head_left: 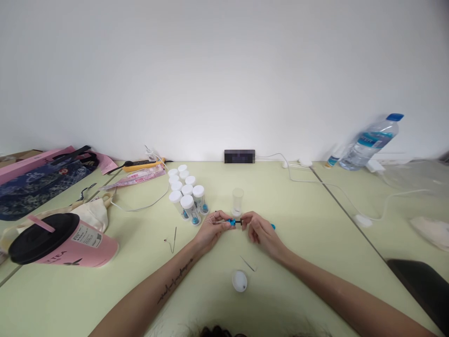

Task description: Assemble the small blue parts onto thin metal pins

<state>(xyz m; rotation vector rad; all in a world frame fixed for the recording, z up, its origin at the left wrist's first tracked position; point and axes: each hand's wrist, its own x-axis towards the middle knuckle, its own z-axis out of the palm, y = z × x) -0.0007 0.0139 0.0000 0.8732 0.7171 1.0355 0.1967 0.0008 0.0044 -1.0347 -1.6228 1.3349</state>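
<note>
The needle (209, 221), carrying a blue bead (231, 222), is pinched at both ends by the left hand (212, 231) and right hand (259, 232) above the table (308, 262). It should be kept level and steady.

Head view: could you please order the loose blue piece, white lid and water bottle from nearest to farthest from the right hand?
1. Loose blue piece, beside the right hand.
2. White lid, nearer the person.
3. Water bottle, far right.

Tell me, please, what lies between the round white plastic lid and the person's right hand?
A thin dark needle-like pin lies on the pale green table between the round white plastic lid and the right hand, touching neither, in the head view.
</note>
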